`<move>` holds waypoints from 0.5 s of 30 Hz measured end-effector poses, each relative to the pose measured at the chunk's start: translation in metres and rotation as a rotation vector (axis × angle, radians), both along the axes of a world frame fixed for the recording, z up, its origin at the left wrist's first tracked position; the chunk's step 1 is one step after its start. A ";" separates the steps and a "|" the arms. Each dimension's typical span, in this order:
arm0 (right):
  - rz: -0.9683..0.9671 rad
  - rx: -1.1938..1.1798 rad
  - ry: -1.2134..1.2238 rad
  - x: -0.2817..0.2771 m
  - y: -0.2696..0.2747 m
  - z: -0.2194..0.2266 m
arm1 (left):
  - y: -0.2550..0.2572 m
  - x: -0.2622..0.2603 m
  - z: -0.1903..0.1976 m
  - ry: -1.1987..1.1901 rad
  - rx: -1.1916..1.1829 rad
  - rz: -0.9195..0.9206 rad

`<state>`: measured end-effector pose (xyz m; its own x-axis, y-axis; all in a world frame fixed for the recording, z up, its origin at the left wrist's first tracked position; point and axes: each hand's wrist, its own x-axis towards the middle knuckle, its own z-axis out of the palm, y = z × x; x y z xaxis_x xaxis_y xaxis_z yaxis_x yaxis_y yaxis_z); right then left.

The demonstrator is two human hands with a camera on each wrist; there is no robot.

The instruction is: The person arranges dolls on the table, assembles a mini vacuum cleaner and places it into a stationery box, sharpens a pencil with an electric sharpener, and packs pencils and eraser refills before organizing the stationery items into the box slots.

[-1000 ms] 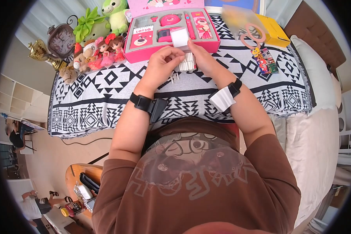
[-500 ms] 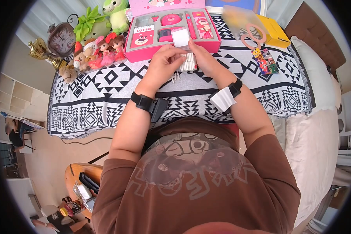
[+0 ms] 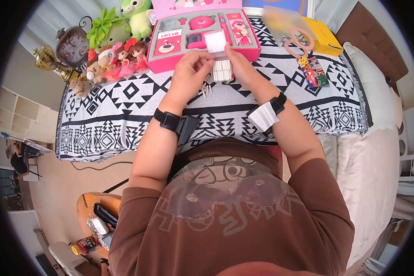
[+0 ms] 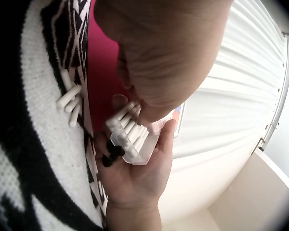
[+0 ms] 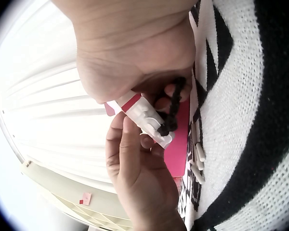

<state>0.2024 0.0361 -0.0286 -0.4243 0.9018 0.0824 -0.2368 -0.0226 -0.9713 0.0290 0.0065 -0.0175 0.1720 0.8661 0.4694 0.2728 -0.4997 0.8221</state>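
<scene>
Both hands meet over a small clear plastic box [image 3: 223, 71] packed with short white sticks [image 4: 132, 132]. Its lid [image 3: 216, 41] stands raised behind them. My right hand [image 3: 241, 66] grips the box from the right side, and in the left wrist view its fingers wrap the box from below. A black braided cord [image 5: 173, 106] hangs by the right fingers. My left hand [image 3: 191, 71] has bent fingers right at the box's left edge, close over the sticks; I cannot tell whether they pinch anything. Several loose white sticks [image 3: 207, 89] lie on the patterned cloth [image 3: 138, 112] below.
Behind the hands stands an open pink gift box [image 3: 158, 66]. Dolls [image 3: 131, 60], plush toys, a clock [image 3: 72, 47] and a gold trophy [image 3: 46, 57] crowd the left. A yellow box [image 3: 324, 39], pink rings [image 3: 301, 39] and a colourful card [image 3: 313, 71] lie at the right.
My left fingers have drawn back a little to the left from over the sticks, so more of the packed rows show. The right hand still holds the box.
</scene>
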 end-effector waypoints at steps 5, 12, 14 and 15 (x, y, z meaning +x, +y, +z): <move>-0.036 -0.025 0.032 0.004 0.004 -0.001 | 0.009 -0.010 -0.005 0.094 -0.019 0.155; -0.128 -0.006 0.080 0.003 0.008 -0.004 | 0.004 -0.013 -0.010 0.540 -0.193 0.074; -0.117 0.001 0.078 0.005 0.008 -0.005 | 0.007 -0.013 -0.014 0.524 -0.209 0.077; -0.104 -0.002 0.071 0.006 0.008 -0.006 | 0.009 -0.013 -0.017 0.463 -0.190 0.092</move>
<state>0.2082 0.0442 -0.0344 -0.3221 0.9406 0.1074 -0.3057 0.0040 -0.9521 0.0158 0.0158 -0.0342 0.2441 0.9500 0.1945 0.6657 -0.3100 0.6787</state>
